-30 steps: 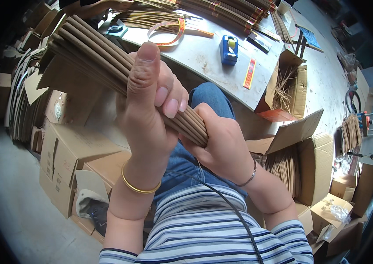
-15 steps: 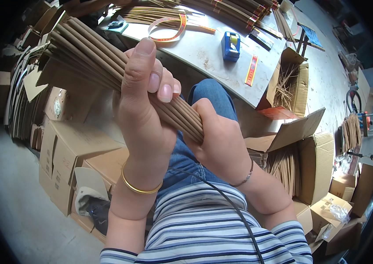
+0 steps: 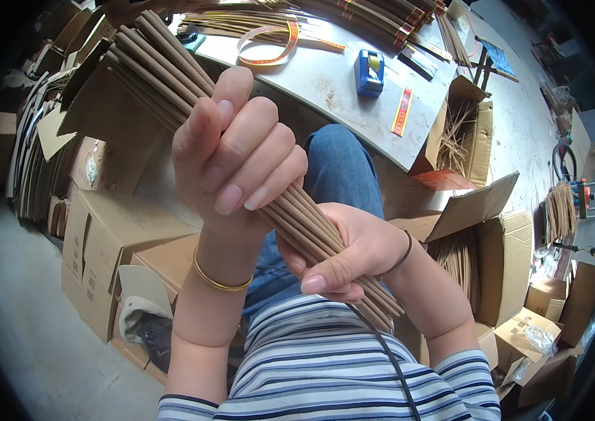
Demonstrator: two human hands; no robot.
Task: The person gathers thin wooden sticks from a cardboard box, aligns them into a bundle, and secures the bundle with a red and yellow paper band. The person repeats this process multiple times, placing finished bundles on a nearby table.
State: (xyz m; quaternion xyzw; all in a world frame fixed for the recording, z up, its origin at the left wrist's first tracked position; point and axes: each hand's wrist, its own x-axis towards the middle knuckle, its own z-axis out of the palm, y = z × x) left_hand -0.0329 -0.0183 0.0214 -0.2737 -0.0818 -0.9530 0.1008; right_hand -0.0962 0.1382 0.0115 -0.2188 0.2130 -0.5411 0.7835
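Note:
A bundle of long brown incense sticks [image 3: 160,59] slants across in front of me, from upper left down to my striped shirt. My left hand [image 3: 238,151] wraps round the middle of it, fingers curled over the top. Lower down, my right hand [image 3: 353,245] grips the bundle near its lower end, thumb lying across the sticks. The lower tips [image 3: 381,309] poke out past that hand, slightly uneven. At the upper end the sticks fan apart a little.
Ahead, a white table [image 3: 304,91] carries a blue tape dispenser [image 3: 369,73], a red-and-yellow label strip [image 3: 402,111], a curled strip [image 3: 269,59] and more stick bundles [image 3: 374,17]. Open cardboard boxes [image 3: 504,266] with sticks stand at right; closed cartons [image 3: 111,245] at left.
My right hand has turned and shifted toward my body, its thumb now across the sticks. The lower tips have come into sight. My left fingers have curled further round the bundle.

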